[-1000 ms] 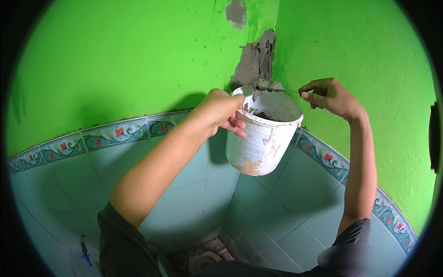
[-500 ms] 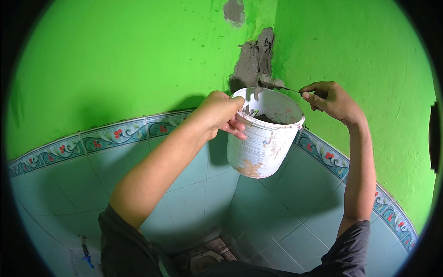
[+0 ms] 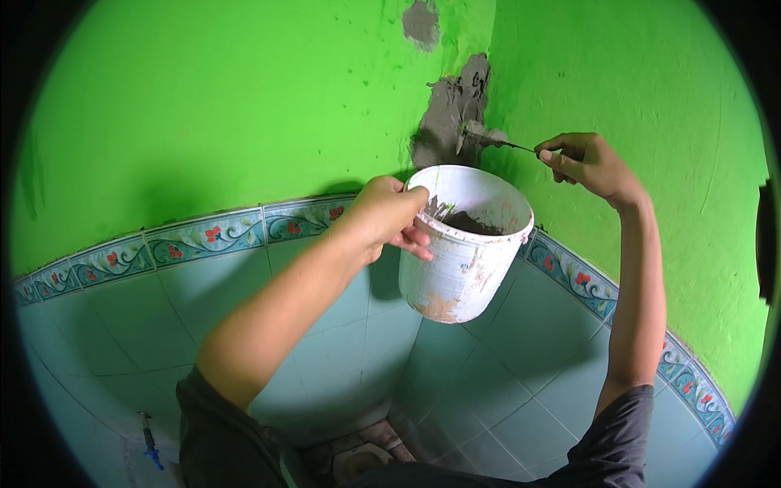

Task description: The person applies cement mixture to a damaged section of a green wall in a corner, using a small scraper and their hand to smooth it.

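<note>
My left hand point(image 3: 386, 216) grips the rim of a white plastic bucket point(image 3: 468, 264), thumb on top and fingers against its outer side. Wet grey mortar point(image 3: 474, 224) lies inside and clings to the inner wall. The bucket hangs in the air near the room's corner, tilted slightly. My right hand point(image 3: 587, 167) is closed around the handle end of a thin trowel point(image 3: 512, 145). Its mortar-smeared blade is above the bucket's far rim, in front of a rough grey mortar patch point(image 3: 446, 114) on the wall; whether it touches the patch is hard to tell.
Bright green walls point(image 3: 220, 98) meet at a corner behind the bucket. A smaller mortar patch point(image 3: 421, 24) is higher up. Below runs a floral tile border point(image 3: 215, 236) over teal tiles point(image 3: 537, 333). A blue-handled tap point(image 3: 151, 451) and a squat toilet point(image 3: 358, 462) are lower down.
The bucket and my left hand have dropped slightly. The trowel has risen a little clear of the bucket's rim toward the mortar patch, with my right hand moving slightly up and right.
</note>
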A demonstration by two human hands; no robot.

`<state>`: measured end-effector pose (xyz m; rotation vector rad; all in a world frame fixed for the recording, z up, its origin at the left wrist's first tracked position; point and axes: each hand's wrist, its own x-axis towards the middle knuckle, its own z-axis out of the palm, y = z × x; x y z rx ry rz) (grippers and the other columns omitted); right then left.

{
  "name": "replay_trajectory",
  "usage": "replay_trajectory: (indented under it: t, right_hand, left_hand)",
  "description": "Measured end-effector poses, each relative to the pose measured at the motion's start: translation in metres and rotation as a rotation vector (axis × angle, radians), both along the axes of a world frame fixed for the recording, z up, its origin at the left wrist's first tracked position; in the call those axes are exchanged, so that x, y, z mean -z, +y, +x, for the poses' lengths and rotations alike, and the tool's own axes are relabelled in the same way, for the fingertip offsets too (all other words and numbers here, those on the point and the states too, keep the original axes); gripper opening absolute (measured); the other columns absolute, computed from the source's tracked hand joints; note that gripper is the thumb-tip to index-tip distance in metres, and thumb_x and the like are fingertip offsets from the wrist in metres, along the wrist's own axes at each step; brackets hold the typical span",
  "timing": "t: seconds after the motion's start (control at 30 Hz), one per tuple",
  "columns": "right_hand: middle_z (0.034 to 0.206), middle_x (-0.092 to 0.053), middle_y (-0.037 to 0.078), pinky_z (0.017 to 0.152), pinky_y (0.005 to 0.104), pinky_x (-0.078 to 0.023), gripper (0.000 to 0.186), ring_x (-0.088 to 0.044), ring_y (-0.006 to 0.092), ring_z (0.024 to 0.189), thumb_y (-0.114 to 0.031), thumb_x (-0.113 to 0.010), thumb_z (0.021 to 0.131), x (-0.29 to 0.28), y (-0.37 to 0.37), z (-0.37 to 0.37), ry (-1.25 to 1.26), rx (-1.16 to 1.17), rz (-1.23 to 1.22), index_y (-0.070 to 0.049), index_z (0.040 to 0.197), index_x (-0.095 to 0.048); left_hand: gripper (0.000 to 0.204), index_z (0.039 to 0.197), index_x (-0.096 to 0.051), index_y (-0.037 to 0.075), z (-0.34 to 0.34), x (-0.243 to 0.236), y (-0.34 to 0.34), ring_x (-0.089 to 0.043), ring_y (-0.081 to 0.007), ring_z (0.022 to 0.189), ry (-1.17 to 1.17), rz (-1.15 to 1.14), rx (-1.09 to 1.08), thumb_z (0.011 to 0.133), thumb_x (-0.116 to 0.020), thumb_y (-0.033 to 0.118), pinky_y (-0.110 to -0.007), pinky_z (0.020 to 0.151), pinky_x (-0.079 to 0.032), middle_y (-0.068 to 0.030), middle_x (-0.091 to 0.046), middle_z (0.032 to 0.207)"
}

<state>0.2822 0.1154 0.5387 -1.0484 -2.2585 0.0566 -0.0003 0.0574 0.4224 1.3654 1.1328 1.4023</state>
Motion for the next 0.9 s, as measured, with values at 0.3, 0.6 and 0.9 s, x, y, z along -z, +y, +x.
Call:
replay_trajectory:
  t: [0.3,0.6,0.9]
  right_hand:
    - [0.073,-0.070,0.005,0.059,0.0273,-0.047,0.037,-0.057,0.0095,0.061,-0.037,-0.070,0.090,-0.072,0.053,-0.038,-0.238,0.158,0.119,-0.004,0.106,-0.073]
    - [0.074,-0.073,0.002,0.053,0.0252,-0.047,0.028,-0.061,0.0074,0.060,-0.033,-0.073,0.087,-0.131,0.077,-0.099,-0.520,0.313,0.177,-0.008,0.100,-0.075]
    - [0.069,-0.069,0.000,0.044,0.0231,-0.041,0.027,-0.053,0.0063,0.052,-0.034,-0.077,0.082,-0.171,0.090,-0.144,-0.683,0.442,0.179,-0.007,0.084,-0.073]
  left_hand:
    - [0.032,0.117,-0.046,-0.010,0.001,0.049,-0.037,-0.065,-0.0223,0.056,-0.103,-0.028,-0.023,0.094,-0.050,0.011,-0.040,0.057,-0.063,-0.0174,-0.063,0.082]
    - [0.038,0.130,-0.041,-0.007,-0.013,0.145,-0.101,-0.067,-0.0259,0.065,-0.241,-0.102,-0.055,0.093,-0.047,-0.001,-0.039,0.061,-0.063,-0.0175,-0.062,0.097]
    - [0.044,0.128,-0.038,-0.006,-0.040,0.260,-0.137,-0.067,-0.0239,0.064,-0.222,-0.224,-0.297,0.086,-0.051,-0.004,-0.034,0.053,-0.061,-0.0194,-0.061,0.098]
